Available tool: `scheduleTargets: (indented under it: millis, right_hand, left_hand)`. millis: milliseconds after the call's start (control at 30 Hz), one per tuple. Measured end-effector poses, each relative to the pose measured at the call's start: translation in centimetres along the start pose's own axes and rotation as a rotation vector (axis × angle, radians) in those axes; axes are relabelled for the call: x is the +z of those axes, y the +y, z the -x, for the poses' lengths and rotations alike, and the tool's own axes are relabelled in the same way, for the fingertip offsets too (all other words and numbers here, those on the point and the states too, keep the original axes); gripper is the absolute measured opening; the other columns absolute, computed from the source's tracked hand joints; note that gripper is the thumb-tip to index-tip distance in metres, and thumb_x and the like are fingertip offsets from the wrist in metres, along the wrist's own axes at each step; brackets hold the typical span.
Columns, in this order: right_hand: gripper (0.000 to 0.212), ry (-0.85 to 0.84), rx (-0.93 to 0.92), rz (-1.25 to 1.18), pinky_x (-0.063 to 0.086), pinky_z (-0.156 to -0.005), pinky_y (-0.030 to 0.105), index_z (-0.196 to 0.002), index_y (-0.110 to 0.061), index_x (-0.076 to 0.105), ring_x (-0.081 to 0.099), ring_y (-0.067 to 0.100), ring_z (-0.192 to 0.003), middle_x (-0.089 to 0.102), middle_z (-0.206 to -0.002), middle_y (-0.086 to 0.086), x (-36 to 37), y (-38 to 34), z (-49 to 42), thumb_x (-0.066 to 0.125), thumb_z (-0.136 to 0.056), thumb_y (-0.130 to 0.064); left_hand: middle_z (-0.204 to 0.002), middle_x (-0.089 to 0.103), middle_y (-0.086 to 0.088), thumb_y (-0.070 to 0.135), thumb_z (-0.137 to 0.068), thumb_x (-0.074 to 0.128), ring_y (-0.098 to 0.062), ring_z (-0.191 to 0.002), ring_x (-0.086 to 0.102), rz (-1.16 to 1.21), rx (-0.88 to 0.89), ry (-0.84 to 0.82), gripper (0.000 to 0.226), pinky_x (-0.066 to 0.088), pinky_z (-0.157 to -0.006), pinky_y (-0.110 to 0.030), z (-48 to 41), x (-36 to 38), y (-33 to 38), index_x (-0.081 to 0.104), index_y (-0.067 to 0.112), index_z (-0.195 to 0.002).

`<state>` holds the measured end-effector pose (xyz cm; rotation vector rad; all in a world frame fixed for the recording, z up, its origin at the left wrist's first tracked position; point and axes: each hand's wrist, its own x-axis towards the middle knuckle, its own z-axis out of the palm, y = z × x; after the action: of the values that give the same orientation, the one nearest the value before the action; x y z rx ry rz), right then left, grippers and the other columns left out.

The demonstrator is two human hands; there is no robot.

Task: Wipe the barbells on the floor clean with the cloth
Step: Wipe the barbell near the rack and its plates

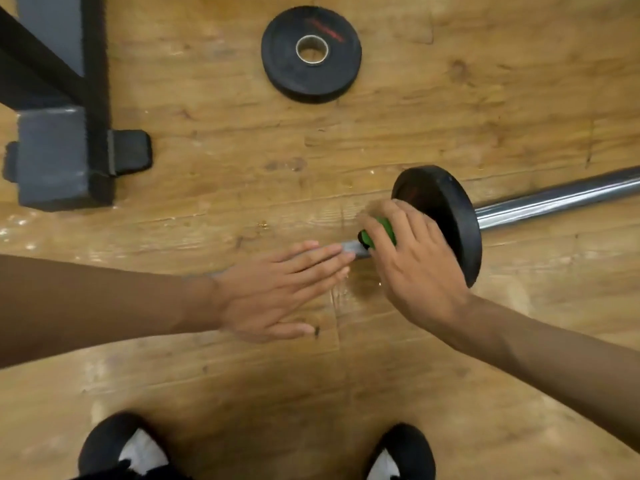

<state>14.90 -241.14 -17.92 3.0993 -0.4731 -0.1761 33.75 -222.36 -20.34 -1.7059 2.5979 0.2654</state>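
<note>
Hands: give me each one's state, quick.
Left hand: open, fingers straight, tips at the grey metal bar end.
Right hand: gripping a green object beside the upright black round plate.

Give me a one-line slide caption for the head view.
Right hand grips a green item on the barbell beside its plate; left hand flat at the bar's end; loose plate beyond.

Both arms reach forward and down; left grip flat, right grip curled.

The left forearm enters from the left edge. The left grip [277,289] is palm down, slightly blurred, fingers straight and together pointing right, thumb spread toward the body. The right forearm enters from the lower right. The right grip [415,268] is back-up, fingers curled over a green item [386,226]. The left fingertips [337,252] lie just beside it.
</note>
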Motion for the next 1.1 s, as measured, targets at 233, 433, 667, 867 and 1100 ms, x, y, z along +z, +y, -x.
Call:
scheduleTargets:
  millis: [233,433,667,867,1100]
  right_hand:
    - [0.045,0.126,0.214,-0.284,0.045,-0.108,0.048,-0.141,-0.008,0.051,0.042,0.042,-0.137,0.032,-0.154,0.028,1.1,-0.4,-0.7,0.063,-0.1,-0.021]
    - [0.043,0.22,0.125,-0.003,0.037,-0.118,0.053,-0.135,0.001,0.06,0.046,0.04,-0.136,0.057,-0.136,0.023,2.7,-1.1,-0.3,0.045,-0.108,-0.029]
    - [0.053,-0.028,0.187,0.171,0.035,-0.117,0.05,-0.117,-0.005,0.065,0.057,0.038,-0.115,0.063,-0.116,0.019,1.2,-1.0,-3.0,0.023,-0.102,-0.034]
    - [0.036,0.158,0.256,0.069,0.034,-0.12,0.053,-0.124,-0.007,0.061,0.049,0.041,-0.136,0.057,-0.137,0.021,2.9,-2.1,-2.0,0.038,-0.105,-0.027]
    - [0.033,0.156,0.315,0.045,0.034,-0.122,0.051,-0.111,-0.002,0.068,0.053,0.042,-0.131,0.06,-0.131,0.025,2.2,-2.2,-3.5,0.043,-0.103,-0.022]
  left_hand:
    - [-0.174,0.0,-0.021,0.062,-0.109,0.022,-0.033,-0.162,-0.001,-0.029,-0.075,0.093,0.086,0.006,-0.13,-0.048,-1.6,1.5,-1.3,0.009,-0.001,-0.165]
    - [-0.174,0.0,-0.021,0.063,-0.109,0.023,-0.032,-0.162,-0.002,-0.081,-0.117,0.142,0.087,0.007,-0.13,-0.047,-1.6,2.3,-1.5,0.006,-0.001,-0.165]
    - [-0.173,-0.008,-0.021,0.063,-0.109,0.019,-0.034,-0.162,-0.008,-0.142,-0.168,0.152,0.085,0.006,-0.131,-0.049,-1.9,2.3,-1.5,0.0,0.004,-0.166]
    - [-0.174,0.001,-0.021,0.063,-0.109,0.016,-0.036,-0.162,-0.003,-0.165,-0.328,0.194,0.077,0.007,-0.131,-0.053,-2.1,2.6,-1.7,0.008,0.014,-0.168]
    - [-0.173,0.015,-0.017,0.06,-0.11,0.013,-0.038,-0.161,0.006,-0.084,-0.504,0.181,0.069,0.011,-0.129,-0.058,-2.9,2.3,-0.6,0.022,0.022,-0.166]
